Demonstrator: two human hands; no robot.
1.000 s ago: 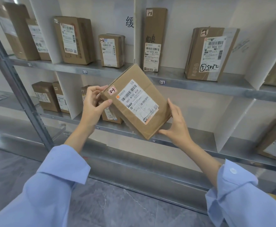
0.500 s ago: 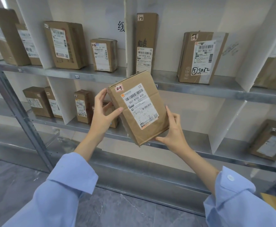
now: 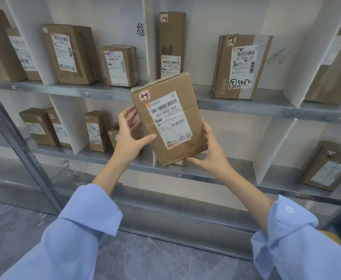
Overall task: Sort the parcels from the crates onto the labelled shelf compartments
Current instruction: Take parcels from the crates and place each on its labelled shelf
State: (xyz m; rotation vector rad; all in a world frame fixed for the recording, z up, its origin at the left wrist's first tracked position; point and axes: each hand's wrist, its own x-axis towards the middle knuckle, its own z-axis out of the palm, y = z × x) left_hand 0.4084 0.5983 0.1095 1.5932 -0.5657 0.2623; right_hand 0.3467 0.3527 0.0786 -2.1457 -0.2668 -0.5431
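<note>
Head view: the parcel (image 3: 171, 122) is in the air between both hands, in front of the lower shelf (image 3: 236, 174) and nearer than its front edge, touching no shelf. Its long axis stands nearly upright, with the top leaning a little to the left, and its label faces the camera. A sticker (image 3: 144, 96) at the top left corner reads 2-3. The left hand (image 3: 129, 142) grips the left edge about halfway down: the thumb (image 3: 147, 137) presses on the front face and the fingers wrap behind. The right hand (image 3: 210, 158) holds the lower right corner, with fingers (image 3: 205, 128) laid up the right side and the thumb under the bottom edge. Both hands pinch cardboard and neither is spread free. On the lower shelf, the boxes (image 3: 96, 130) to the left carry 2-2 marks. A white divider (image 3: 154, 158) shows just behind the parcel's lower left edge, and the bay to its right runs as far as the next divider (image 3: 270, 154). A small edge tag (image 3: 180, 175) sits below that bay, too small to read. Judging by the sticker, that bay is the target. It lies straight beyond the parcel and slightly right, so the move is a push away from the body with the bottom edge going down first. The right hand is on the bay's side. The left divider is the nearest thing to clip.
</note>
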